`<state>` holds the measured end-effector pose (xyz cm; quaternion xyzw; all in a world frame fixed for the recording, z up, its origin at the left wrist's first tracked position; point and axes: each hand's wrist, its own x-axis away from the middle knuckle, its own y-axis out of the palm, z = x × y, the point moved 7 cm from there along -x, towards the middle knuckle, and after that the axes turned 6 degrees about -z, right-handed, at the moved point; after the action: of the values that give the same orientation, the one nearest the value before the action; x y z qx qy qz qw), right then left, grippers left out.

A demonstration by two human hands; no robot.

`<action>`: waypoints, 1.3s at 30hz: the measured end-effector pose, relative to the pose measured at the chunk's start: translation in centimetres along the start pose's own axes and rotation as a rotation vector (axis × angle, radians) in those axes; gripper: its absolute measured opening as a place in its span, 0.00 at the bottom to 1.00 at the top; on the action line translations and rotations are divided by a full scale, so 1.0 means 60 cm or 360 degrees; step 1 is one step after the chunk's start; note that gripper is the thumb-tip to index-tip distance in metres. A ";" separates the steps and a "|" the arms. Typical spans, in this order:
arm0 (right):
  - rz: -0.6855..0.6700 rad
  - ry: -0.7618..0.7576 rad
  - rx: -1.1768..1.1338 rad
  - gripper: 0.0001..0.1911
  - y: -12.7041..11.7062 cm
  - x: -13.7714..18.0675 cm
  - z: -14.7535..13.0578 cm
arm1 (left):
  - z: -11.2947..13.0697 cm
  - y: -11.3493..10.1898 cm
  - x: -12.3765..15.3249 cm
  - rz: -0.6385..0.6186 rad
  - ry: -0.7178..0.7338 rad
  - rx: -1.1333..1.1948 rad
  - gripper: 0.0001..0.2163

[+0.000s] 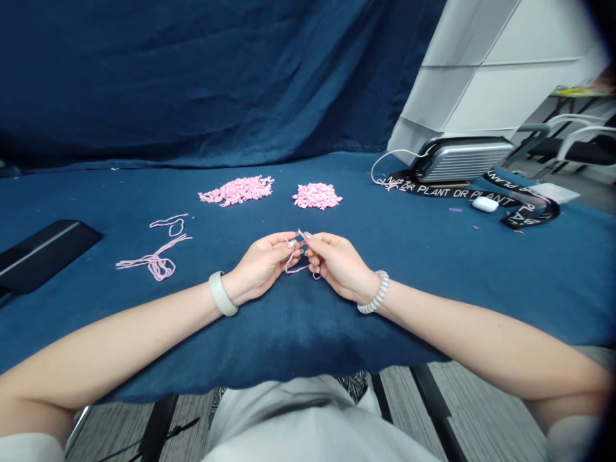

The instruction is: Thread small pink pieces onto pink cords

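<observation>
My left hand (269, 260) and my right hand (339, 264) meet at the fingertips above the front of the blue cloth. Both pinch a strand of pink yarn (297, 269), which loops down between them; how it runs among the fingers is too small to make out. Beyond my hands lie two heaps of small pink yarn pieces, a wider heap (238, 191) to the left and a rounder heap (316, 196) nearly straight ahead. Left of my left hand rests a loose bundle of pink yarn lengths (158, 264), with a single curled strand (174, 223) just behind it.
A dark flat device (45, 253) sits at the left edge. At the right back are a silver ribbed box (466, 160) with a white cable, a black lettered strap (447, 191) and a white earbud case (485, 204). A dark blue curtain (202, 77) hangs behind the table.
</observation>
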<state>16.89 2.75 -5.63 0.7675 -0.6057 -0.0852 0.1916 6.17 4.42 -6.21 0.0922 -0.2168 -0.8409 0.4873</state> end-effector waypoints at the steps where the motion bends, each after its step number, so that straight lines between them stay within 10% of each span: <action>1: -0.0002 -0.0005 0.0007 0.17 0.000 0.000 0.000 | 0.000 -0.001 0.000 0.0002 0.0006 -0.0006 0.10; 39: -0.0022 0.0015 0.0173 0.14 0.005 -0.001 0.004 | 0.004 -0.004 0.008 0.0072 0.0176 -0.0155 0.10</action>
<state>16.50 2.69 -5.72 0.7814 -0.6032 -0.0499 0.1519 5.68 4.16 -6.08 0.1098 -0.1503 -0.8328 0.5214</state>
